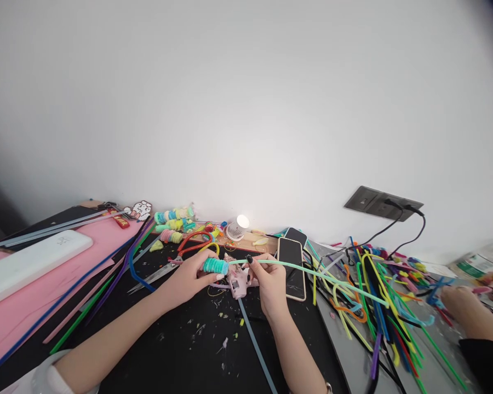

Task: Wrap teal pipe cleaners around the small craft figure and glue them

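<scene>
Between the thumb and fingers of my left hand (189,282) is a short roll of coiled teal and blue pipe cleaner (216,266). A long mint-green pipe cleaner (308,268) runs out from the roll's right end and arcs to the right. My right hand (269,279) pinches that strand close to the roll, fingers closed. Just below and between both hands lies a pale pink hot glue gun (237,282), partly hidden by them. Scissors with red handles (195,242) rest behind my left hand.
A phone (291,268) lies right of my right hand. Loose pipe cleaners (378,312) cover the grey table at right, where another person's hand (472,312) works. Finished coils (175,219), a small lamp (238,227) and a white case (36,265) on pink paper stand around.
</scene>
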### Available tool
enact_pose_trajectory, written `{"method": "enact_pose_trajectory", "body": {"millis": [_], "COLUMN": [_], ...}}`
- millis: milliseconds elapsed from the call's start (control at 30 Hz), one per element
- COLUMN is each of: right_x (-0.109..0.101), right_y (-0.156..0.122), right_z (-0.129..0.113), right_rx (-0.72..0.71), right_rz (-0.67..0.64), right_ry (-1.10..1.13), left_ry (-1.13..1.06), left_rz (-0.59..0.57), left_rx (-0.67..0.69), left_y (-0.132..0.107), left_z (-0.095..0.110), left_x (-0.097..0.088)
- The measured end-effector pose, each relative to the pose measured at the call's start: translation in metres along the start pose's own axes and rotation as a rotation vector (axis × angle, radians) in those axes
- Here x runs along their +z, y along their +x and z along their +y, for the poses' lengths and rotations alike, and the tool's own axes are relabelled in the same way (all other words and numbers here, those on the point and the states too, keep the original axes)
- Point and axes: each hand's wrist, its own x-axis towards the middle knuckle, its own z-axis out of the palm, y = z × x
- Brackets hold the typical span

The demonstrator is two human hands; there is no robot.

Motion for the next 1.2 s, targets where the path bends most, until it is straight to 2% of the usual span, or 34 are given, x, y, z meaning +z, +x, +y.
{"method": "enact_pose_trajectory", "body": {"millis": [200, 400, 500, 667, 733, 833, 967, 1067, 1200], "right_x": [-0.001, -0.002, -0.001, 0.0, 0.001, 0.004, 0.007, 0.007, 0.006], "right_y": [0.0, -0.002, -0.002, -0.002, -0.002, -0.004, -0.007, -0.008, -0.007], "right_z": [0.003, 0.0, -0.002, -0.004, -0.004, -0.002, 0.002, 0.003, 0.002], "right_rx": [-0.024, 0.024, 0.041, 0.058, 0.076, 0.131, 0.183, 0.193, 0.146], "right_rz": [0.0, -0.041, -0.025, -0.024, -0.074, -0.189, -0.286, -0.34, -0.342], "right_ry": [-0.029, -0.017, -0.002, 0.025, 0.021, -0.001, -0.038, -0.046, -0.053], "left_ry": [0.052, 0.062, -0.037, -0.382, -0.552, -0.801, -0.92, -0.927, -0.928], "left_rz": [0.015, 0.01, 0.023, 0.058, -0.003, -0.162, -0.371, -0.414, -0.368], "left_rx": [0.045, 0.04, 0.017, -0.029, -0.056, -0.091, -0.128, -0.139, -0.126], "left_y": [-0.002, -0.005, -0.004, -0.002, -0.003, -0.006, -0.011, -0.013, -0.012], "left_z": [0.005, 0.009, 0.008, 0.006, 0.005, 0.005, 0.008, 0.012, 0.014], "left_x": [-0.002, -0.002, -0.002, -0.001, 0.0, 0.002, 0.005, 0.006, 0.006]}}
